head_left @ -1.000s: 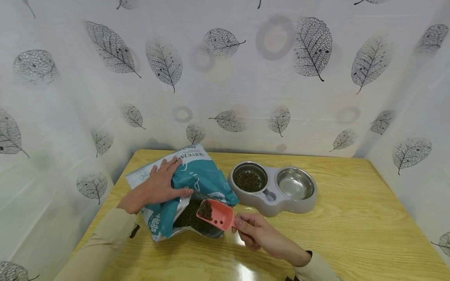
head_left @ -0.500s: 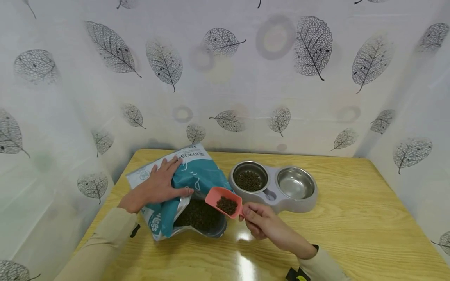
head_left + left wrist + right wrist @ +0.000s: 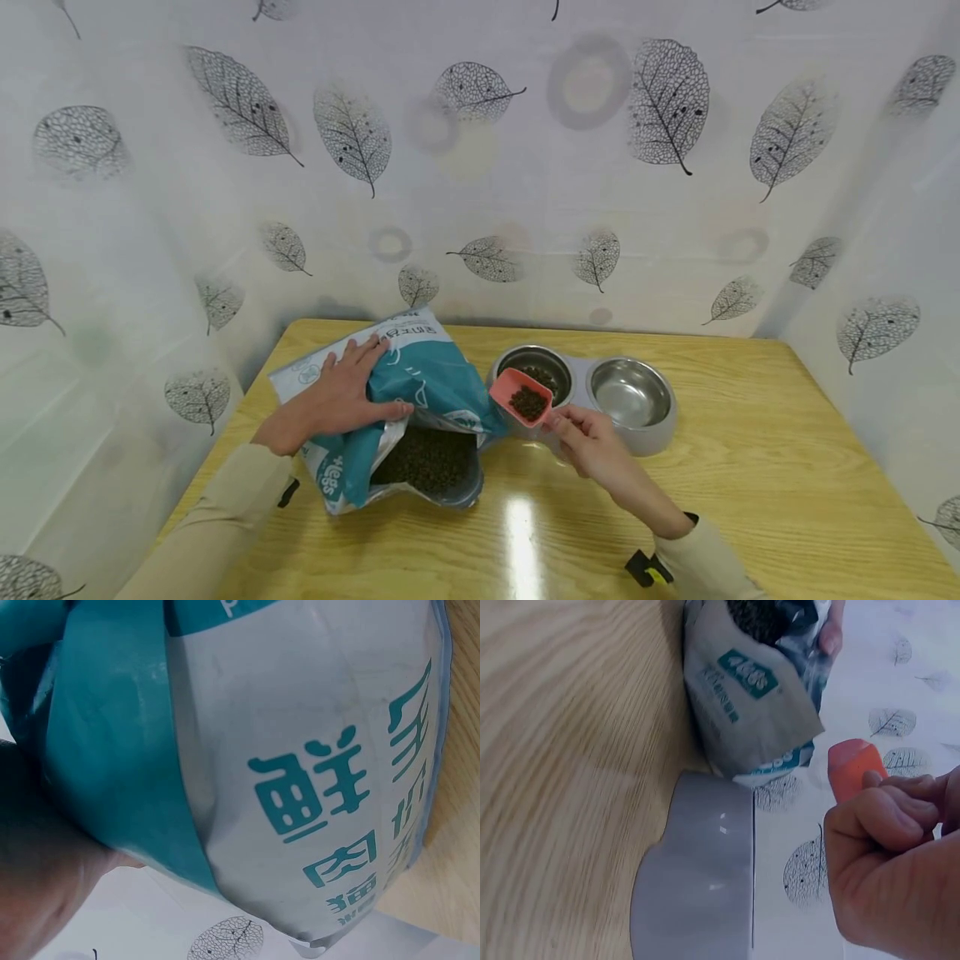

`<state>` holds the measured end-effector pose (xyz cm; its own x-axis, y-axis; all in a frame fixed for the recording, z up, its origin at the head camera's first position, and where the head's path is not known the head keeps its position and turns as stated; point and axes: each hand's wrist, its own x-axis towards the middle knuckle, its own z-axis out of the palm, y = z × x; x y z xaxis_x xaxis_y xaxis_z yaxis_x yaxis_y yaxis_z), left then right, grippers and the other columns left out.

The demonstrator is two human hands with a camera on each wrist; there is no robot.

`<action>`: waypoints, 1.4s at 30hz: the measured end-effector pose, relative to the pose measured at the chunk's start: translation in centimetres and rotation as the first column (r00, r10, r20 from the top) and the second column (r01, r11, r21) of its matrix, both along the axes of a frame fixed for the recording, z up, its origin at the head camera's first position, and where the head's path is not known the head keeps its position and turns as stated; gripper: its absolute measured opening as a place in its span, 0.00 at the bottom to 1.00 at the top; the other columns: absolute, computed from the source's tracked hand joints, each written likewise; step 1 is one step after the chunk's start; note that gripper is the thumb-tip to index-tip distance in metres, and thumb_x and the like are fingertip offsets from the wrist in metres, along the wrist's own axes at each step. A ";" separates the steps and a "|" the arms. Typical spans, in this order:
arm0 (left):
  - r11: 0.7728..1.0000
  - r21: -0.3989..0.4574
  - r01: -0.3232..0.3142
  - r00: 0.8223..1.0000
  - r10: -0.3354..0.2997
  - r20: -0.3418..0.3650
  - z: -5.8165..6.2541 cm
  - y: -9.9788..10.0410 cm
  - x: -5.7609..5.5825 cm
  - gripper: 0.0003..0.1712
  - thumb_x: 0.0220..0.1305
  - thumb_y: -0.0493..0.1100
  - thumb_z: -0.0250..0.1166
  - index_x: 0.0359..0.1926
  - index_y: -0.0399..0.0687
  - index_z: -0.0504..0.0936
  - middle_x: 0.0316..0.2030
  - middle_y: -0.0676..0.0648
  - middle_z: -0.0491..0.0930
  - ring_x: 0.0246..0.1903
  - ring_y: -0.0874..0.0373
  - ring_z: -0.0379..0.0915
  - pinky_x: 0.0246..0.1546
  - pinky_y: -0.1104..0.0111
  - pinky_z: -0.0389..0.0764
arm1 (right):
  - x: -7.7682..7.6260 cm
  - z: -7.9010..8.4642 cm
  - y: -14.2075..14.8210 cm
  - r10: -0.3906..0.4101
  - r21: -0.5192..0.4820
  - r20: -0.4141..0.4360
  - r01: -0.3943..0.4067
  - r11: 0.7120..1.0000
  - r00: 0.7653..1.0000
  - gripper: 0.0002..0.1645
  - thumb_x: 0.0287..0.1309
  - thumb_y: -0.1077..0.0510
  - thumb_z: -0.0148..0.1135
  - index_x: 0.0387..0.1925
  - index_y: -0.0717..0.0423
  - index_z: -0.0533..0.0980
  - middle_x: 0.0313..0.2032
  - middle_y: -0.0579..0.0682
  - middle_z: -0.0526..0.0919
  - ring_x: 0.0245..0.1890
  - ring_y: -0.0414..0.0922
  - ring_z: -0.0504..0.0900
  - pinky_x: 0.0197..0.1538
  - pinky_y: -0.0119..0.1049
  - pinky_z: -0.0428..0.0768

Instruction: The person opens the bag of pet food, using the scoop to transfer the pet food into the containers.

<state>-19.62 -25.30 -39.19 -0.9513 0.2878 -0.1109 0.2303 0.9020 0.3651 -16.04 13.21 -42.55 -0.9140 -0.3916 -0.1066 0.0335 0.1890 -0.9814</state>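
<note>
My left hand (image 3: 337,396) rests on top of a teal and white pet food bag (image 3: 431,371), its fingers spread. The bag lies on its side, and its open mouth shows brown kibble (image 3: 427,462) inside. In my right hand (image 3: 600,450) I grip the handle of a pink scoop (image 3: 507,385). A small heap of kibble (image 3: 528,404) lies in the scoop, which overlaps the left metal bowl (image 3: 516,362) in the head view. That bowl holds kibble, partly hidden by the scoop. In the right wrist view the scoop (image 3: 855,769) shows above the bowl stand (image 3: 705,862).
The grey double-bowl stand (image 3: 656,440) sits right of the bag on the wooden table (image 3: 765,467). Its right metal bowl (image 3: 630,396) has a bare, shiny inside. Leaf-patterned sheets (image 3: 540,200) rise behind the table and at its sides.
My right hand has lifted the scoop of kibble out of the bag's mouth and carried it right and back to the left bowl. My left hand has stayed on the bag.
</note>
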 end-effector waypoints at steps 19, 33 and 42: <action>1.000 -0.004 -0.002 1.000 0.001 -0.005 0.0 0.0 -0.1 0.64 0.61 0.77 0.61 0.83 0.44 0.46 0.82 0.35 0.44 0.79 0.25 0.33 0.73 0.27 0.38 | -3.5 -1.1 1.2 -0.124 0.465 -0.520 0.402 0.789 0.845 0.11 0.70 0.57 0.62 0.34 0.58 0.83 0.19 0.44 0.71 0.23 0.40 0.68 0.29 0.34 0.65; 1.000 0.008 -0.002 1.000 0.002 0.001 -0.1 0.1 0.1 0.65 0.60 0.76 0.62 0.83 0.45 0.47 0.81 0.35 0.45 0.79 0.26 0.33 0.73 0.27 0.38 | -5.2 -1.9 -0.5 0.065 0.565 -0.593 0.358 0.743 0.803 0.16 0.67 0.60 0.64 0.22 0.56 0.76 0.15 0.41 0.63 0.16 0.37 0.61 0.22 0.30 0.57; 1.000 0.005 0.001 1.000 -0.001 0.002 0.0 -0.1 0.0 0.64 0.61 0.76 0.62 0.83 0.44 0.46 0.81 0.35 0.44 0.79 0.25 0.33 0.73 0.27 0.38 | -5.1 -1.2 0.2 0.107 0.623 -0.649 0.444 0.644 0.753 0.15 0.66 0.61 0.65 0.23 0.59 0.75 0.15 0.47 0.69 0.16 0.41 0.66 0.18 0.33 0.63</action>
<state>-19.63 -25.36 -39.21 -0.9507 0.2894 -0.1117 0.2304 0.8999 0.3702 -21.11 13.39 -43.76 -0.9142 -0.2696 0.3025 -0.3665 0.8685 -0.3336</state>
